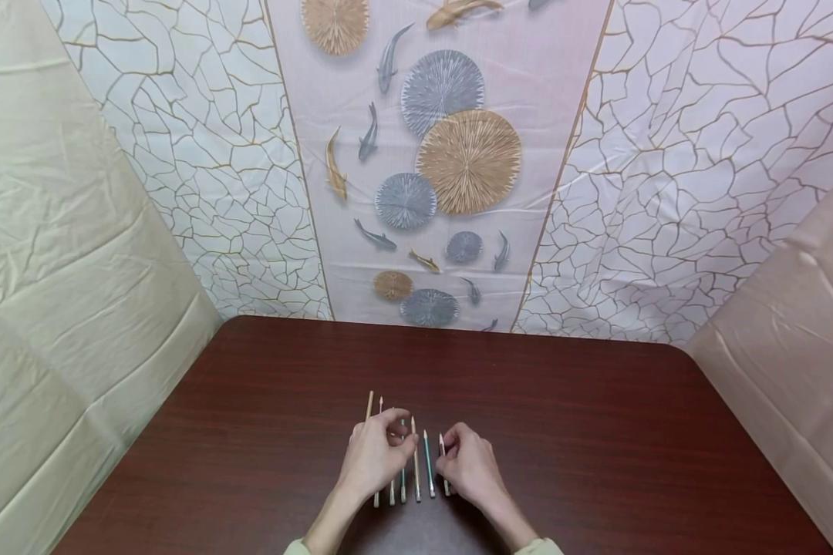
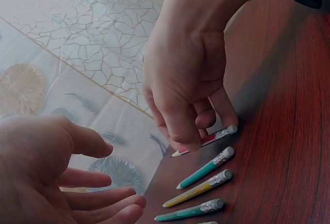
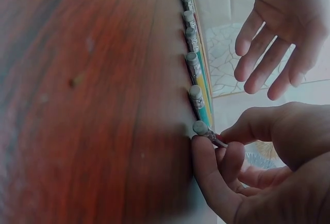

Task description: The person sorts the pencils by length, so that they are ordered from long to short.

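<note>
My right hand (image 1: 473, 465) pinches a red pencil (image 2: 209, 139) with a white eraser, at the right end of a row of pencils. Just left of it lies a teal pencil (image 1: 428, 462), then a yellow pencil (image 2: 193, 194) and another teal pencil (image 2: 188, 211). My left hand (image 1: 378, 456) is over the left part of the row, its fingers loosely bent and holding nothing. It partly hides the pencils there, including a tan pencil (image 1: 370, 405) at the left end. Erasers point toward me, and the visible sharpened tips point away.
All the pencils lie on a dark reddish-brown wooden table (image 1: 250, 432) with rounded far corners. Behind it hangs a patterned cloth (image 1: 458, 270) with fish and round shapes. Plain beige cloth (image 1: 62, 308) hangs along the left side, with similar cloth on the right.
</note>
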`<act>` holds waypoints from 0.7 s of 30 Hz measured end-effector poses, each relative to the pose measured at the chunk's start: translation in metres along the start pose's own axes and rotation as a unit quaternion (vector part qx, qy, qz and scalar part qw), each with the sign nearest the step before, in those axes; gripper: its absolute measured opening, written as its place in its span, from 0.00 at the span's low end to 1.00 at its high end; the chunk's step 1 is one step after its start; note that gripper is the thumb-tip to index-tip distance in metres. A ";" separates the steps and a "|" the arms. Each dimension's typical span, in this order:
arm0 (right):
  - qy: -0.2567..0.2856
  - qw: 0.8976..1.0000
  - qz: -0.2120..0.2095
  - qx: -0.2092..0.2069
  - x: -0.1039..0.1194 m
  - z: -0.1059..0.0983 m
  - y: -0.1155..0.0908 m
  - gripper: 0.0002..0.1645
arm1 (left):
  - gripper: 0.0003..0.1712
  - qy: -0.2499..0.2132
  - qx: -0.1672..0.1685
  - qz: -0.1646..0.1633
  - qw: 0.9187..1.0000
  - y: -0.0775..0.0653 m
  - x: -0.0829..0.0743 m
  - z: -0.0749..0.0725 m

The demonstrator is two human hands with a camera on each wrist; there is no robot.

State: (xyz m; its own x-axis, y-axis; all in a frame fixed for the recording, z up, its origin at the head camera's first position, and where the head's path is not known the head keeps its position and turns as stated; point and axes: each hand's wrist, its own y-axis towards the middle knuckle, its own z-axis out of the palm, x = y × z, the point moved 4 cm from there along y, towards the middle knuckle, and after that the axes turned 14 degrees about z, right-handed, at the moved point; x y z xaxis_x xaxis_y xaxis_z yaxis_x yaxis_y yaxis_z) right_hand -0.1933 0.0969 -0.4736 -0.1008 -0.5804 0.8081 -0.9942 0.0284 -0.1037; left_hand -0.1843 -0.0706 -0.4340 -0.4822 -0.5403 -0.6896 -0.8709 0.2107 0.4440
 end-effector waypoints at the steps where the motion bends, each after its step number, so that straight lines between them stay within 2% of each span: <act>1: -0.004 1.000 0.001 -0.001 0.000 0.000 0.000 0.15 | 0.18 0.001 0.001 -0.002 1.000 0.000 0.000 0.000; 15: -0.095 0.995 -0.007 -0.043 0.008 0.001 0.002 0.14 | 0.20 -0.013 0.002 0.000 1.000 0.000 0.000 0.000; 21: -0.112 0.993 -0.006 -0.043 0.008 0.002 0.004 0.14 | 0.20 -0.010 0.004 0.002 1.000 0.000 0.000 0.000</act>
State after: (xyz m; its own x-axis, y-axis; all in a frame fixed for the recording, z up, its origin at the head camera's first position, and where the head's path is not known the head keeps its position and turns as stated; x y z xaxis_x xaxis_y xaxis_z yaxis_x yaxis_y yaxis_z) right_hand -0.1982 0.0904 -0.4688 -0.0872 -0.7474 0.6586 -0.9958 0.0836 -0.0370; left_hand -0.1842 -0.0707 -0.4333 -0.4876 -0.5228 -0.6992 -0.8695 0.2187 0.4428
